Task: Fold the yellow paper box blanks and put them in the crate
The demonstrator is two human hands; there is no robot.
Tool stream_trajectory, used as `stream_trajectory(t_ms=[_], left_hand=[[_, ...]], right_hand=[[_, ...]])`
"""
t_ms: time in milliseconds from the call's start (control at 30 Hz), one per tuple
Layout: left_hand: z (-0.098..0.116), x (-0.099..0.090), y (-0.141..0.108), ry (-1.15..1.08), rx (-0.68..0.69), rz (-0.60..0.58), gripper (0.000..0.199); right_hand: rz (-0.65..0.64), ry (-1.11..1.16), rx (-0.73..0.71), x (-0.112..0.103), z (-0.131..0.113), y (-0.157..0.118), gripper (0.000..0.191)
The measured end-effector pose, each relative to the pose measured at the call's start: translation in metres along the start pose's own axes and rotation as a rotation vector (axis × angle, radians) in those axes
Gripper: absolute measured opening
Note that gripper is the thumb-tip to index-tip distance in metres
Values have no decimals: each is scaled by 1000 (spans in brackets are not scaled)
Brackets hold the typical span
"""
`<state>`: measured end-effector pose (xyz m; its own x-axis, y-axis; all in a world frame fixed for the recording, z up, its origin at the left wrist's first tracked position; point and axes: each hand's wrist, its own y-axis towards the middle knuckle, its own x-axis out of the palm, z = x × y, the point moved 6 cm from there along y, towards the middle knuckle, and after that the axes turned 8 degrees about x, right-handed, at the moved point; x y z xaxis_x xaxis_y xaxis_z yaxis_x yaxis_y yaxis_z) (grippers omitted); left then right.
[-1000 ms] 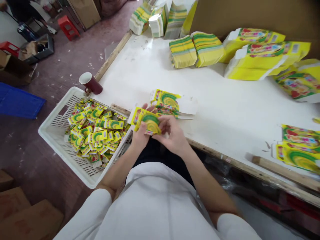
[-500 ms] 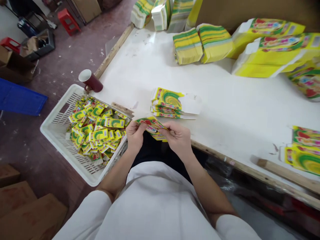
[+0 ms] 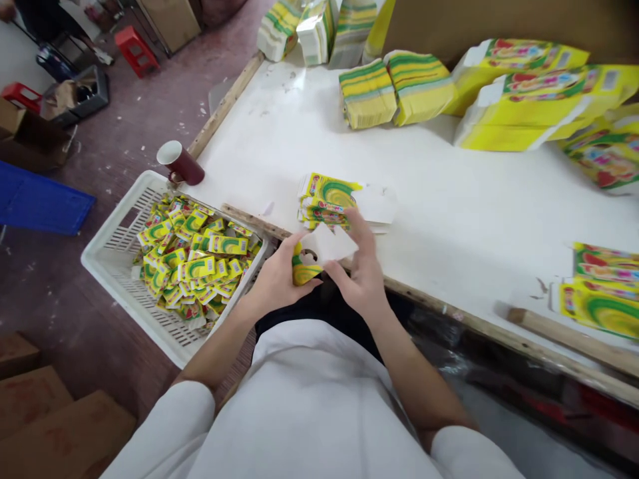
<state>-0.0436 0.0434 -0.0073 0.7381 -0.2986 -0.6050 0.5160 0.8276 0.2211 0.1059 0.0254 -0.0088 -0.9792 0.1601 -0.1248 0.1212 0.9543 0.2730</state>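
Note:
My left hand (image 3: 280, 274) is closed around a small yellow and green cardboard carton (image 3: 304, 269) at the table's front edge. White flaps (image 3: 330, 243) of the carton stand out to the right, and an opening with something dark shows in it. My right hand (image 3: 363, 271) holds the flap side, thumb below and fingers above; the exact fingertip contact is partly hidden. Just beyond my hands, a short stack of flat cartons (image 3: 332, 191) lies on the table, with white flaps pointing right.
A white plastic basket (image 3: 112, 249) with many small filled cartons (image 3: 200, 266) stands left of the table. A maroon mug (image 3: 188, 166) sits at the table corner. Bundles of flat cartons (image 3: 369, 96) line the back. More cartons (image 3: 604, 306) and a wooden strip (image 3: 559, 332) lie right.
The carton, earlier held flattish and pinched in both hands, is now turned with its white flaps facing up and right. My right fingers have spread upward around the flaps.

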Motion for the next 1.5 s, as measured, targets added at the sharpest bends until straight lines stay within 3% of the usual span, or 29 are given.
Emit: stream_trajectory(t_ms=[100,200,333,433,533,600,667,767,833,1033,1200,1267,1400,1500], left_hand=[[6,9,-2,28,112,-16,77],[5,10,-3,34,138,-44,60],[-5,8,-3,47,98,-117,64],[-11,6,0,-37,96,-99,74],[-18,-3,3,-60,35,94,87],[-27,-15,1,-54,-98,290,96],[-35,-20,-2,-192,-248,388,87],[-39,-19,-6,-531,-394,397,58],[-38,-21,-7,-639,-426,429,49],[-37,-27,-7,-646,-412,550,40],[-35,-15,-8,-720,-434,468,36],[-36,-16,-11,-736,-433,481,34],[-41,-28,-15,-712,-406,592,31],[-44,-30,-13,-723,-415,611,31]], right_hand=[[-322,321,303,24,24,-3,50],[-521,470,444,38,36,-9,55],[-464,339,285,34,33,-10,84],[-431,30,78,33,21,-14,74],[-339,-158,-45,28,16,-12,53],[-178,-191,-39,16,18,-6,51],[-71,-194,-31,6,22,-1,53],[-155,-219,-98,8,22,0,58],[-242,-259,-120,11,20,0,53],[-344,-266,-154,5,6,0,29],[-162,-205,-123,3,2,6,22],[-153,-188,-127,6,3,7,21],[-346,-196,-174,15,3,8,20],[-422,-223,-164,14,6,9,23]])
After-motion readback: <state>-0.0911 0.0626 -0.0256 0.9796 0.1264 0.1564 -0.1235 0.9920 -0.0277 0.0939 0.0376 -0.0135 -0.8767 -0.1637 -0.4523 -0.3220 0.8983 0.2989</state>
